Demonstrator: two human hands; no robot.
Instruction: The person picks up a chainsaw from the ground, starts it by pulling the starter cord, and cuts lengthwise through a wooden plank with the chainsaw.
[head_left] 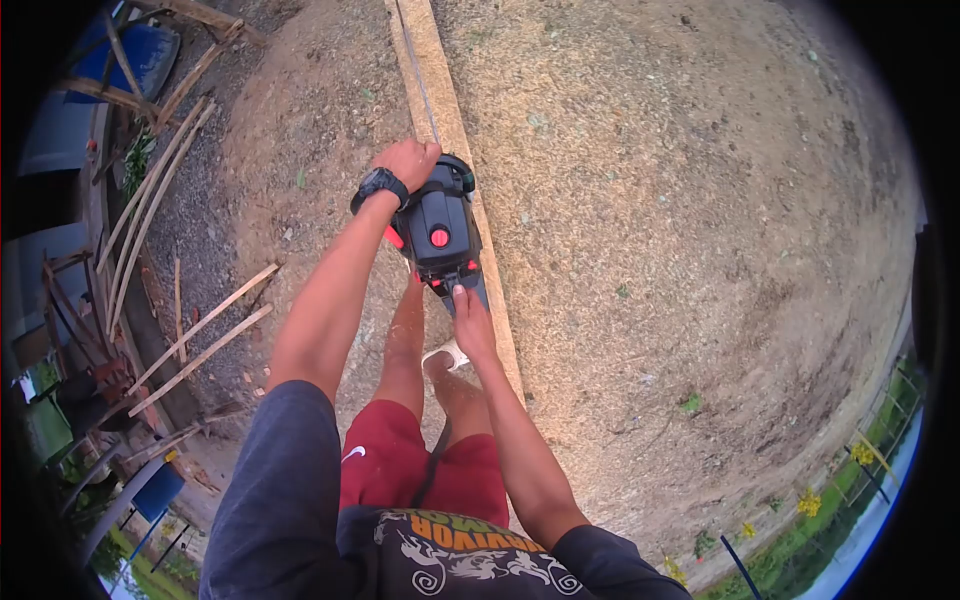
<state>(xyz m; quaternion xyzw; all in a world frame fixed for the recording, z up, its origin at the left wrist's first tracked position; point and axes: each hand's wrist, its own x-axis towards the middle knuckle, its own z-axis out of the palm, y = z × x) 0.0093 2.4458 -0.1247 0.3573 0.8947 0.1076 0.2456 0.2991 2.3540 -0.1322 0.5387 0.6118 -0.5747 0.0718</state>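
A black chainsaw (pixel 445 225) with red parts is held in front of my legs, over a long wooden plank (pixel 448 95). My left hand (pixel 408 162), with a black watch at its wrist, is closed around the front handle. Around the rear handle my right hand (pixel 473 322) is wrapped, its thumb lying on top. The saw's narrow bar (pixel 415 68) points away from me along the plank. Whether the chain touches the wood I cannot tell. Beneath the saw, the plank runs on past my right foot.
Sawdust-covered ground (pixel 620 240) spreads on both sides of the plank. Loose wooden strips (pixel 205 325) lie at the left, near longer curved slats (pixel 150 210) and a timber frame. A light shoe (pixel 446 354) stands close to the plank. A fence and yellow flowers (pixel 809 502) show at lower right.
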